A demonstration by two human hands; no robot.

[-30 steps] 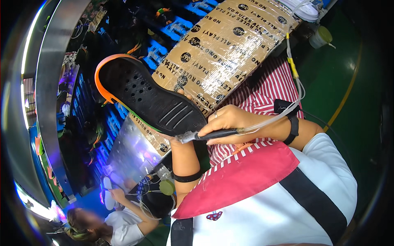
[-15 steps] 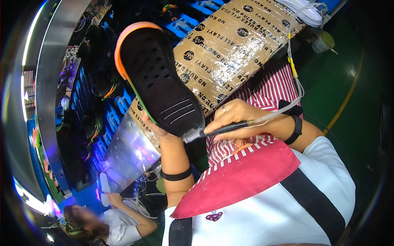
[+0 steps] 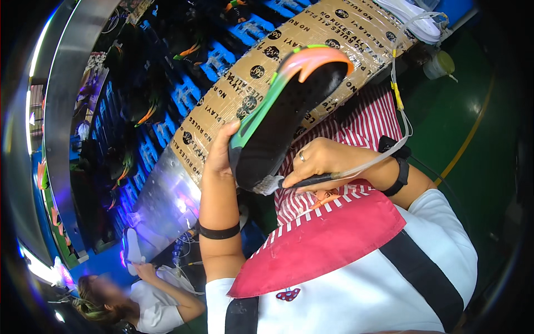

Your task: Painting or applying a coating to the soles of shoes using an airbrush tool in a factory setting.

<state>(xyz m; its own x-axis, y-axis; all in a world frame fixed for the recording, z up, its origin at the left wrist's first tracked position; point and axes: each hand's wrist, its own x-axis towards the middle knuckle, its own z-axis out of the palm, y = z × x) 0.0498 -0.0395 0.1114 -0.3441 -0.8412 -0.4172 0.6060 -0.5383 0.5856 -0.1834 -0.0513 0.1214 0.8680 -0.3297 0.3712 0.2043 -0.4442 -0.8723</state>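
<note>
A shoe sole (image 3: 278, 131), black inside with an orange and green side wall, is tilted up in front of me. My left hand (image 3: 221, 147) grips it by its left edge near the heel end, the fingers partly hidden behind it. Closed around the dark handle of a brush (image 3: 312, 181) is my right hand (image 3: 325, 158). Pale bristles at the brush's tip touch the near end of the sole. From the handle's rear a clear tube (image 3: 370, 163) runs back over my right wrist.
Beyond the sole is a ledge (image 3: 208, 117) covered in printed brown tape, with a metal plate (image 3: 158, 181) to its left. A blue-slatted conveyor (image 3: 214, 58) carries more soles. White soles (image 3: 414, 19) lie upper right near a cup (image 3: 441, 65). A co-worker (image 3: 158, 303) sits lower left.
My left hand has turned and tilted the sole, its far end swinging right, so the green and orange side wall shows. The brush has stayed at the near end, shifting slightly.
</note>
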